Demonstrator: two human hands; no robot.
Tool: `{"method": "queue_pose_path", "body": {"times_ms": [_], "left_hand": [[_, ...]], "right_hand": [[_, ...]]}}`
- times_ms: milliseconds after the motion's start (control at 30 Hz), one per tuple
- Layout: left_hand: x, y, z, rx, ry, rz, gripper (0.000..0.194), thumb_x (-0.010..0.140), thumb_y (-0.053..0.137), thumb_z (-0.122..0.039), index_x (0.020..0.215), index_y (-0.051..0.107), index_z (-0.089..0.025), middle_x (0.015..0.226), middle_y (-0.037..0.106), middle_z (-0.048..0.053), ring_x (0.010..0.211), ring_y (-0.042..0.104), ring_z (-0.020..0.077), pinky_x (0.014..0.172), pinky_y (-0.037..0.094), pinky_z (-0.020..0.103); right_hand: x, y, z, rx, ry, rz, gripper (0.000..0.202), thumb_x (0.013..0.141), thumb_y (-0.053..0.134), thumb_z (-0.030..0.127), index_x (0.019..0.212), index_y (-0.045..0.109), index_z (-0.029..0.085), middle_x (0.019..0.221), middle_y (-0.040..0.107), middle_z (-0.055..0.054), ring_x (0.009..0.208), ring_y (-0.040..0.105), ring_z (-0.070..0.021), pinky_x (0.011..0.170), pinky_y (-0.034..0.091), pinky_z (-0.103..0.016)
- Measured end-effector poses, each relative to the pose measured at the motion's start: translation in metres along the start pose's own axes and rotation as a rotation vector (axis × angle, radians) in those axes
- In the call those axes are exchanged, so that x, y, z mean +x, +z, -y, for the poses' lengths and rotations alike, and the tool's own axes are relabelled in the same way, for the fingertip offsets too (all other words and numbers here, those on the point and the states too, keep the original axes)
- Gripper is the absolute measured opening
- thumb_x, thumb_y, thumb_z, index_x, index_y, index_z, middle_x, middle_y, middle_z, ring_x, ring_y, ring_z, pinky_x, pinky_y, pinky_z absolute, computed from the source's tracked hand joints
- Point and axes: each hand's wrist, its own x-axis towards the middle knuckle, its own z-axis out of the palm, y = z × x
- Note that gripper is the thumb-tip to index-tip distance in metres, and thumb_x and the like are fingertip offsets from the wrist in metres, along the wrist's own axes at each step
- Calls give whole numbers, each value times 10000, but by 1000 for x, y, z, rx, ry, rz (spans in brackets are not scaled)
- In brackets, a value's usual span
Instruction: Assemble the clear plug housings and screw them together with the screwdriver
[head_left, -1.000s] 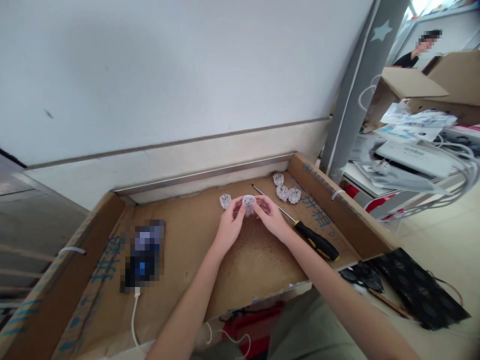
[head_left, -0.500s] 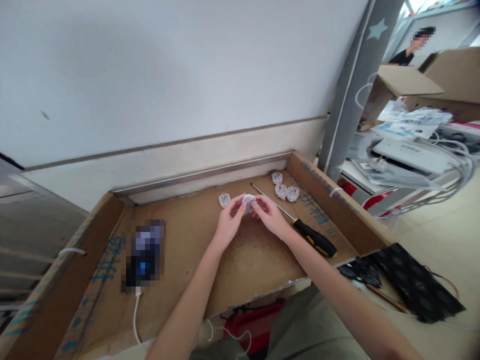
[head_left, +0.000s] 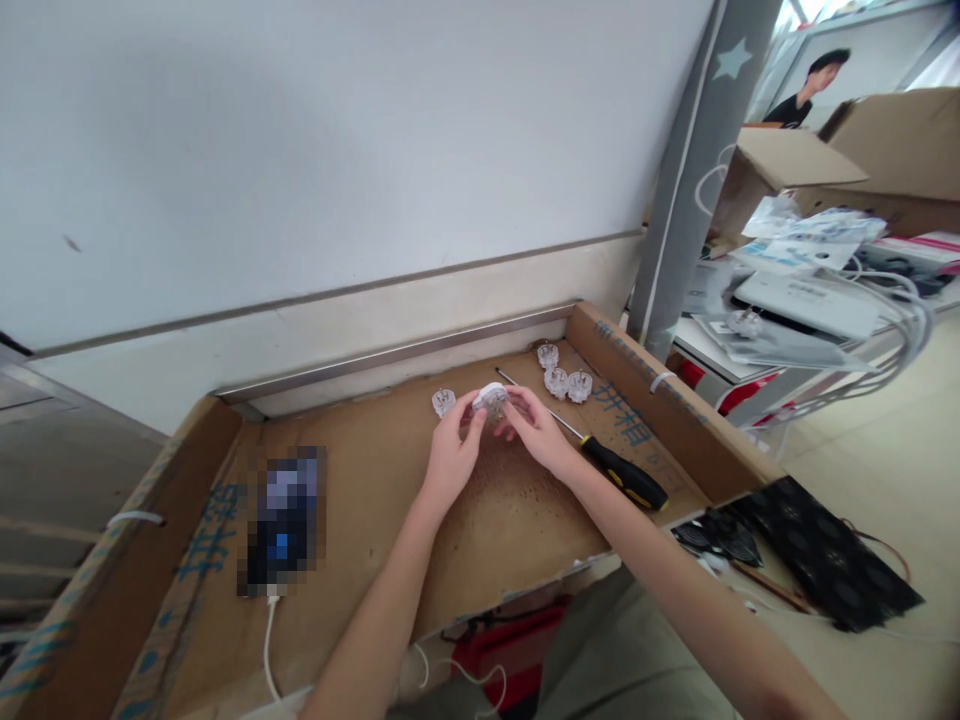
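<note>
A round plug with a white rim and clear plastic body [head_left: 493, 400] is held up between both hands over the cardboard. My left hand [head_left: 454, 440] grips it from the left, thumb and fingers closed at its edge. From the right, my right hand [head_left: 534, 432] holds its other side with thumb and fingertips. Just beyond the left hand lies a clear plug [head_left: 443, 403] with its metal pins up. Three more clear plugs [head_left: 556, 382] sit close together at the back right. A screwdriver with a black and yellow handle [head_left: 624, 473] lies beside my right forearm.
The cardboard tray [head_left: 360, 560] has raised side walls and a metal strip at the back. A phone [head_left: 283, 520] with a white cable lies left. Black panels [head_left: 825, 550] stand low right, near a table [head_left: 739, 360] with bags and cables. A person [head_left: 802, 95] is in the background.
The plug in my hands has tilted, showing more of its clear body and its white rim at the top. The camera view has shifted slightly.
</note>
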Motion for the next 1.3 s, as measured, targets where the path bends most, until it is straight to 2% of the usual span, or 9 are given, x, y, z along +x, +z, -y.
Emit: {"method": "queue_pose_path", "body": {"times_ms": [167, 233, 367, 533, 700, 900, 1133, 1300], "left_hand": [[1, -3, 2, 55, 29, 15, 346, 901, 466, -393, 1176, 582, -219, 1205, 616, 81, 1071, 570, 202, 949, 431, 366], [2, -4, 1, 5, -28, 23, 361, 891, 479, -410, 1184, 579, -224, 1204, 620, 73, 1058, 577, 199, 946, 432, 361], [3, -3, 0, -87, -133, 7, 350, 884, 466, -447, 1079, 611, -194, 1060, 667, 72, 932, 613, 197, 879, 458, 345], [3, -5, 0, -41, -76, -23, 317, 898, 442, -429, 1037, 608, -198, 1040, 661, 70, 943, 599, 199, 868, 447, 329], [2, -5, -2, -47, -98, 27, 320, 908, 420, -440, 1025, 593, -198, 1028, 655, 60, 943, 591, 188, 872, 435, 310], [1, -6, -3, 5, -61, 62, 307, 911, 419, -434, 978, 600, -194, 978, 654, 53, 913, 586, 188, 852, 427, 309], [3, -4, 1, -118, -122, 72, 335, 870, 475, -491, 930, 603, -187, 884, 660, 38, 820, 591, 182, 793, 440, 307], [3, -4, 0, -152, -127, 69, 316, 863, 493, -483, 921, 602, -192, 904, 664, 37, 849, 600, 177, 822, 437, 308]], "right_hand": [[0, -1, -1, 10, 22, 6, 374, 900, 503, 347, 1204, 479, 130, 1039, 555, -72, 773, 554, -78, 639, 510, -212], [0, -3, 1, 12, 36, 13, 361, 899, 504, 347, 1182, 490, 122, 1021, 558, -69, 763, 552, -75, 632, 508, -208], [-1, -2, 4, 13, 67, 31, 380, 897, 509, 346, 1208, 473, 130, 1035, 556, -71, 758, 553, -75, 622, 505, -203], [-2, 0, 6, -26, 102, 32, 366, 910, 473, 400, 1131, 514, 110, 902, 564, -43, 697, 535, -62, 605, 491, -201], [-6, 1, 11, -92, 49, -23, 349, 910, 469, 413, 1070, 536, 111, 882, 562, -38, 690, 522, -58, 617, 484, -203], [-8, 2, 13, -108, 42, 35, 357, 915, 451, 433, 991, 553, 99, 779, 543, -13, 618, 491, -41, 569, 457, -181], [-4, 1, 9, -71, 62, 53, 384, 922, 428, 448, 1047, 538, 101, 795, 550, -18, 612, 495, -42, 557, 456, -179], [-4, -1, 9, -81, 53, 43, 363, 919, 443, 434, 1008, 538, 95, 771, 537, -10, 604, 487, -39, 548, 449, -173]]}}
